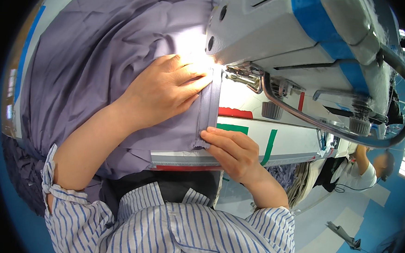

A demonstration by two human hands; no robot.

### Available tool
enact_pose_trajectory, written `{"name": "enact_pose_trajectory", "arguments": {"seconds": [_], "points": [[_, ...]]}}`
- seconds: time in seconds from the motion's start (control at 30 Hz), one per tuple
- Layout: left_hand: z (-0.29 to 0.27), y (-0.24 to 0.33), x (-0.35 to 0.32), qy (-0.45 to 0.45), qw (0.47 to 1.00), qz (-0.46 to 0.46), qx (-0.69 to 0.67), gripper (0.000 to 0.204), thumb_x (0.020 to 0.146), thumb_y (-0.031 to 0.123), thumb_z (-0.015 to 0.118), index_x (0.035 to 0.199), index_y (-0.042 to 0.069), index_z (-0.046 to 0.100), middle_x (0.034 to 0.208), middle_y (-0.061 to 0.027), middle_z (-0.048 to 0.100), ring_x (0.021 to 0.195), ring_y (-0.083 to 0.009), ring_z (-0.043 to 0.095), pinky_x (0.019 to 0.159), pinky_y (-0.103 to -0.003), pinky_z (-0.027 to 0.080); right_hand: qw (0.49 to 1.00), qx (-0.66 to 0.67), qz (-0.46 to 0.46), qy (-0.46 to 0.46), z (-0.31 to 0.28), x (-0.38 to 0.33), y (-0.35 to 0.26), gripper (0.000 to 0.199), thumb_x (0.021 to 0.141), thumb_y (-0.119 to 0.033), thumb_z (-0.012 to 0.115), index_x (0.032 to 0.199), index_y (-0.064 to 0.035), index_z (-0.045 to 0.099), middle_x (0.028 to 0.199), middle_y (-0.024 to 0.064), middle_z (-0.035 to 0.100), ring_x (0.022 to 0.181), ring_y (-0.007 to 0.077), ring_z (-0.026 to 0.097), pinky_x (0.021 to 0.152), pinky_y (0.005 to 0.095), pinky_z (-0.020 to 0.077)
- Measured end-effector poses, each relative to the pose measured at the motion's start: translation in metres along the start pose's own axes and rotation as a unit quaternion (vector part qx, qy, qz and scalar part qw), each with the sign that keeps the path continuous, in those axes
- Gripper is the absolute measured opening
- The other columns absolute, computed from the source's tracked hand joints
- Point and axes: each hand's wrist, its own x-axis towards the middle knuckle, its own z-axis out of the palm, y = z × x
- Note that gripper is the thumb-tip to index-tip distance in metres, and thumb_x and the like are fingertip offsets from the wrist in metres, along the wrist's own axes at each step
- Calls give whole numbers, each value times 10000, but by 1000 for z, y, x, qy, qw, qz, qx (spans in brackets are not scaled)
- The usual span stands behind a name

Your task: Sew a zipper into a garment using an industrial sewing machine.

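The left hand [165, 89] is lying flat and open on the grey-purple fabric [109, 51], pressing it onto the counter [285, 141] beside the sewing machine [287, 34]. The right hand [231, 149] is pinching the folded fabric strip [208, 108] at its lower end, near the counter's front edge.

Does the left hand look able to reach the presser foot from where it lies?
Probably yes. The left hand lies flat on the grey fabric, fingertips just short of the presser foot. Only the folded seam strip lies between; the right hand pinches its near end.
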Motion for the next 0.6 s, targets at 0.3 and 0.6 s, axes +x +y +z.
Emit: {"name": "enact_pose_trajectory", "arguments": {"seconds": [0.3, 0.6], "points": [[-2, -14, 0, -35, 999, 0, -23, 410, 789, 145, 714, 1190, 81, 663, 1227, -27, 622, 1144, -228, 564, 988, -387, 474, 1000, -10, 5, 3, 3, 11, 8, 122, 687, -85, 679, 788, -28, 642, 1060, 104, 740, 996, 243, 718, 778, 312, 574], [-14, 35, -21, -50, 996, 26, -69, 450, 736, 175, 753, 1152, 25, 668, 1256, -51, 631, 1196, -209, 579, 1045, -397, 464, 999, -15, -29, 33, 8, 10, 15, 188, 674, -78, 685, 857, -43, 660, 1104, 69, 715, 959, 194, 683, 741, 293, 549]]}}
